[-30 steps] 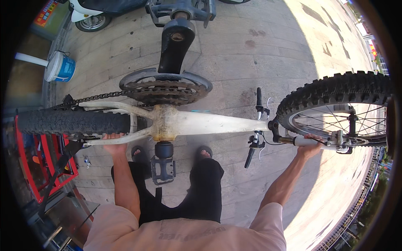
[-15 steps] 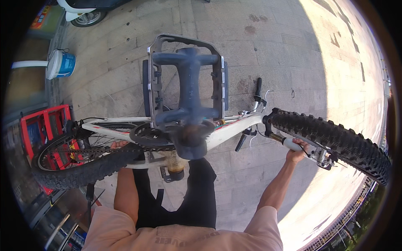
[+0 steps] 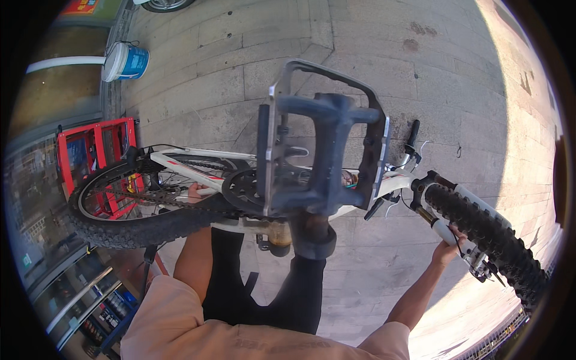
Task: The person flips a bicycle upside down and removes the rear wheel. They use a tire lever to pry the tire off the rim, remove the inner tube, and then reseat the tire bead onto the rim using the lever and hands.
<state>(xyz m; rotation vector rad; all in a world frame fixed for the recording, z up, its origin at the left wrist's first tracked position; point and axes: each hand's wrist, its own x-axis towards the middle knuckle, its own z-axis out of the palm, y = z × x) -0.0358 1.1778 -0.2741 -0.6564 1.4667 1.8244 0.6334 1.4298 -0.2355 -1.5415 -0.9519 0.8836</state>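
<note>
A white bicycle frame (image 3: 191, 173) lies tilted across my body. My left hand (image 3: 196, 193) is closed on its rear part beside the rear wheel (image 3: 123, 233), partly hidden by the bike. On the right, my right hand (image 3: 447, 246) grips a white fork leg (image 3: 441, 229) next to the knobby front tire (image 3: 510, 246). A dark pedal (image 3: 327, 150) looms large and blurred in the middle, close to my head, over the chainring (image 3: 241, 191). The handlebar grip (image 3: 411, 135) shows beyond the frame, above the pavement.
Stone pavement (image 3: 234, 78) surrounds the bike, sunlit at the right. At the left stand a red metal rack (image 3: 63, 165), a blue and white bucket (image 3: 135, 63) with a white pole, a glass storefront and shelves of tools (image 3: 114, 312). A scooter's wheel (image 3: 168, 6) shows at the top.
The bike has tilted, bringing the pedal much nearer my head and showing the wheels at a different angle. The front end has swung lower in view, and my right hand moved with it.
</note>
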